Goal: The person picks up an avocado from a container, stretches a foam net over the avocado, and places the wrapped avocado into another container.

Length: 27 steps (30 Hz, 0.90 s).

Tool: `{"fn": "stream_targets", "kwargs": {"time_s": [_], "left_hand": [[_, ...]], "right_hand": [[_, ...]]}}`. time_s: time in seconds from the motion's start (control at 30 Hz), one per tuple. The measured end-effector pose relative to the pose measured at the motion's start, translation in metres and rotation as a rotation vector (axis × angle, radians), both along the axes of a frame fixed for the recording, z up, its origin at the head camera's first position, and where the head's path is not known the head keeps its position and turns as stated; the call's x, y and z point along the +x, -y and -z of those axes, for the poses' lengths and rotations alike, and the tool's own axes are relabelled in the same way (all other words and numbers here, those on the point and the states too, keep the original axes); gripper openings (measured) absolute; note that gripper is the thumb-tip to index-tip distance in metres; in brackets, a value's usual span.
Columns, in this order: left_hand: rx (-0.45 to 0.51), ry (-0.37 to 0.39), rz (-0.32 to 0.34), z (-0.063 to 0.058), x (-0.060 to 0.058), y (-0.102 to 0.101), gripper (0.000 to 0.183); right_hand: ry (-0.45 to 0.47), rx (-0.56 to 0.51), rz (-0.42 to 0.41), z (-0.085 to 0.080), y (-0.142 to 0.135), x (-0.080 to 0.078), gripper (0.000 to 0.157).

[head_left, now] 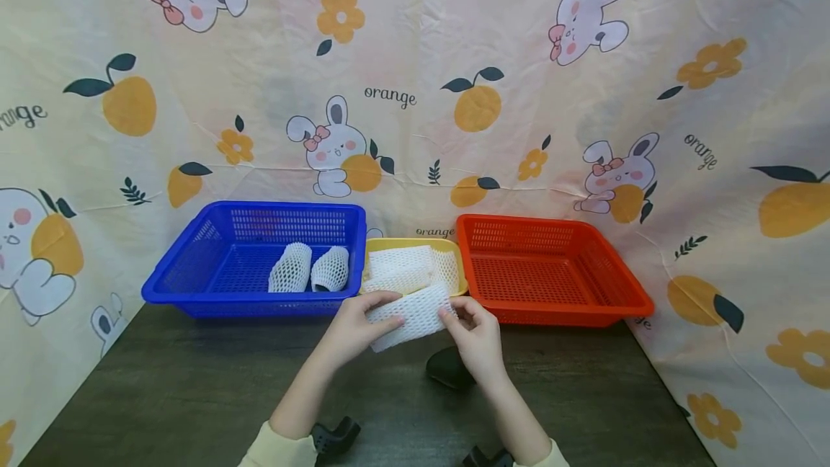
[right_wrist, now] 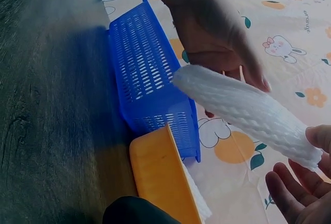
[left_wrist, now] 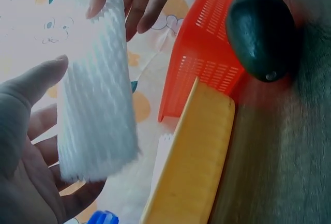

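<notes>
A white foam fruit net sleeve (head_left: 415, 316) is held up flat between both hands above the table. My left hand (head_left: 357, 326) grips its left end, thumb on the near face and fingers behind, as the left wrist view shows of the sleeve (left_wrist: 98, 100). My right hand (head_left: 476, 337) pinches the other end at its open edge between thumb and fingers. Under the right hand, a dark green oval fruit (head_left: 447, 368) lies on the table, partly covered by that hand in the head view. The whole fruit (left_wrist: 261, 35) shows in the left wrist view.
A yellow basket (head_left: 462, 272) with more white foam sleeves (head_left: 402, 263) stands behind the hands. To its left, a blue basket (head_left: 214, 301) contains two foam-wrapped things (head_left: 290, 269). The red basket (head_left: 551, 312) stands on the right. A printed cloth (head_left: 415, 150) hangs behind the table.
</notes>
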State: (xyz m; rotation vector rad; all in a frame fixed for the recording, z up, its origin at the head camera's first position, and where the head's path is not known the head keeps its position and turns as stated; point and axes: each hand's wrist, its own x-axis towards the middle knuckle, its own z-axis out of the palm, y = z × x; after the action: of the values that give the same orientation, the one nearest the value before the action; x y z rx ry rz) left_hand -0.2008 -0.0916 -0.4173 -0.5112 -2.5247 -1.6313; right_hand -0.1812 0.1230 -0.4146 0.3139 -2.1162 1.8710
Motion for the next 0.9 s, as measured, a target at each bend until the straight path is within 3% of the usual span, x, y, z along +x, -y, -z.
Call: {"fn": "stream_targets", "kwargs": {"time_s": [0.2, 0.3, 0.43, 0.63, 0.8, 0.9], "left_hand": [[-0.020, -0.078, -0.001, 0.000, -0.001, -0.005, 0.025], [-0.013, -0.091, -0.030, 0.000, 0.000, -0.004, 0.019], [0.014, -0.087, -0.064, -0.001, 0.001, -0.001, 0.017], [0.093, -0.083, -0.094, -0.003, 0.000, 0.007, 0.018], [0.171, -0.030, -0.121, -0.006, -0.002, 0.017, 0.018], [0.193, -0.001, -0.155, -0.009, -0.004, 0.022, 0.017]], "right_hand": [[-0.087, 0.093, -0.047, -0.021, 0.007, 0.017, 0.014], [-0.126, 0.158, -0.073, -0.023, 0.007, 0.019, 0.017], [-0.176, 0.236, -0.101, -0.020, 0.008, 0.019, 0.020], [-0.186, 0.295, -0.130, -0.022, 0.010, 0.022, 0.009], [-0.201, 0.360, -0.140, -0.025, 0.008, 0.023, 0.008], [-0.238, 0.390, -0.156, -0.017, 0.006, 0.018, 0.011]]}}
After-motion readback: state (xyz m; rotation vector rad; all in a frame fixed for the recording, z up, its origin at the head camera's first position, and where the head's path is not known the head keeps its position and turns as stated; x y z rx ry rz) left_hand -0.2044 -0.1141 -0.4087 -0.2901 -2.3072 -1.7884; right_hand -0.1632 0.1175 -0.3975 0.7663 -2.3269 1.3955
